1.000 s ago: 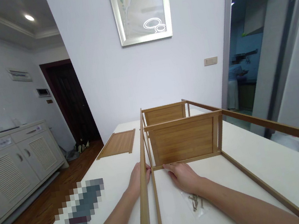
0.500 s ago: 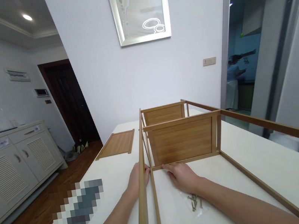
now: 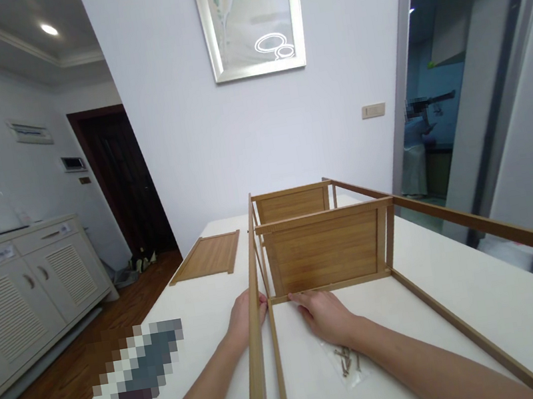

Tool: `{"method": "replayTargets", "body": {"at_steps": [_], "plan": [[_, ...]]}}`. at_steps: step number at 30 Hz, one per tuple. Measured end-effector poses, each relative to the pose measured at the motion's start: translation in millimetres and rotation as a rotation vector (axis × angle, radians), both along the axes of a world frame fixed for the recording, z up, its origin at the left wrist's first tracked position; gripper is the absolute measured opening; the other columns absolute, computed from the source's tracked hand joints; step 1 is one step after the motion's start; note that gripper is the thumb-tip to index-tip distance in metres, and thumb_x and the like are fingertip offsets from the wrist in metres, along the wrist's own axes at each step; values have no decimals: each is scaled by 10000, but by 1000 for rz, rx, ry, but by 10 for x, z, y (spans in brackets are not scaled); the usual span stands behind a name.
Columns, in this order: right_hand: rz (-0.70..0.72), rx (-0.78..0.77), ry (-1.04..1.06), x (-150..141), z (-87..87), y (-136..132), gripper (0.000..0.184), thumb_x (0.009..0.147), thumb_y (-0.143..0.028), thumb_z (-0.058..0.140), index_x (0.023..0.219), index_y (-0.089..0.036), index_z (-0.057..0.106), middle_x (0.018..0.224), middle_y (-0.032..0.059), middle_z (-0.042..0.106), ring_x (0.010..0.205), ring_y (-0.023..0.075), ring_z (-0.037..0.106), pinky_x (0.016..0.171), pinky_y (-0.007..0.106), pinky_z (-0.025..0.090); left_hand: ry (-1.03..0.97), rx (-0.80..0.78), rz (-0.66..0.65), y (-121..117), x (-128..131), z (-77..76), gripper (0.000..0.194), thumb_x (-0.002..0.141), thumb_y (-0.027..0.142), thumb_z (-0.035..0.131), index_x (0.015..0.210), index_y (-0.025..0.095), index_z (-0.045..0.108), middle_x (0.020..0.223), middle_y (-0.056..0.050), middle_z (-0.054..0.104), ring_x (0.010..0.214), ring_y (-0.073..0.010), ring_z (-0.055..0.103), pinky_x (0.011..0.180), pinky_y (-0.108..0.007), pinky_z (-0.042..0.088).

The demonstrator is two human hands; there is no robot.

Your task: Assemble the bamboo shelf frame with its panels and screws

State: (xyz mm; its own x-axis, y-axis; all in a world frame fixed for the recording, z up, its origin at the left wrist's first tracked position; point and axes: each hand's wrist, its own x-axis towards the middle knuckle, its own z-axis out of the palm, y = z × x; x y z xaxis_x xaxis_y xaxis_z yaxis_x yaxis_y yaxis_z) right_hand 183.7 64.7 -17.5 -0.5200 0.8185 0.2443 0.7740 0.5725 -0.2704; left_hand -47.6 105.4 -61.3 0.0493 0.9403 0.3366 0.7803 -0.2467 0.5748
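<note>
A wooden shelf frame [image 3: 257,356] with long rails lies on its side on the white table. One slatless wooden shelf panel [image 3: 328,250] stands upright between the rails, and a second panel [image 3: 292,203] is fitted farther back. Behind the near left rail, my left hand [image 3: 245,317] has its fingers closed at the corner where the rail meets the shelf panel; the rail partly hides them. My right hand [image 3: 326,315] grips the lower edge of the nearer panel, just right of that corner. Beside my right forearm lies a clear bag with several screws [image 3: 343,361].
A loose wooden panel [image 3: 209,256] lies flat on the white table [image 3: 197,305] to the left. Nearer me is a blurred dark object [image 3: 142,374] with a white cable. A white cabinet [image 3: 34,297] stands at left. Through the right doorway a person [image 3: 416,142] stands in another room.
</note>
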Motion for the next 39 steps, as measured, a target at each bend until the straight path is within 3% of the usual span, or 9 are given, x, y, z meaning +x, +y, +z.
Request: {"method": "replayTargets", "body": {"at_steps": [4, 9, 21, 25, 30, 39], "plan": [[-3, 3, -8, 3, 14, -9, 468, 894, -180, 392, 1326, -187, 573, 1217, 109, 678, 1027, 238, 661, 843, 312, 474, 8, 6, 4, -14, -3, 19, 145, 819, 147, 546, 869, 171, 680, 895, -58, 685, 848, -180, 639, 778, -267, 461], [-13, 1, -17, 6, 49, -41, 468, 892, -178, 406, 1331, -196, 569, 1202, 101, 687, 1025, 228, 662, 840, 292, 469, 57, 3, -35, -50, 0, 46, 168, 825, 184, 520, 722, 190, 652, 833, -54, 658, 877, -215, 624, 808, -301, 447], [-14, -13, -11, 3, 75, -67, 473, 888, -177, 406, 1332, -203, 567, 1203, 97, 687, 1035, 227, 658, 852, 295, 468, -31, -50, -11, -45, 21, 91, 138, 763, 95, 552, 773, 174, 665, 736, -15, 686, 713, -155, 640, 673, -234, 458], [-12, -16, -8, 2, 64, -51, 469, 901, -190, 395, 1338, -201, 562, 1216, 102, 680, 1053, 226, 650, 872, 298, 461, -53, -35, -9, -41, 9, 104, 158, 817, 148, 538, 858, 168, 689, 865, -47, 715, 817, -176, 658, 752, -258, 472], [-11, -19, -8, -3, 59, -43, 470, 898, -185, 395, 1336, -195, 565, 1210, 105, 682, 1045, 221, 651, 867, 291, 458, -32, -30, -4, -34, 12, 83, 154, 824, 185, 540, 756, 164, 677, 834, -62, 692, 824, -198, 644, 756, -281, 461], [-5, -22, 13, 2, 54, -37, 461, 897, -191, 410, 1329, -187, 571, 1210, 109, 682, 1045, 228, 653, 866, 297, 466, -38, -51, -20, -4, 3, 72, 129, 758, 91, 563, 738, 162, 669, 780, -34, 693, 762, -159, 635, 724, -245, 457]]}}
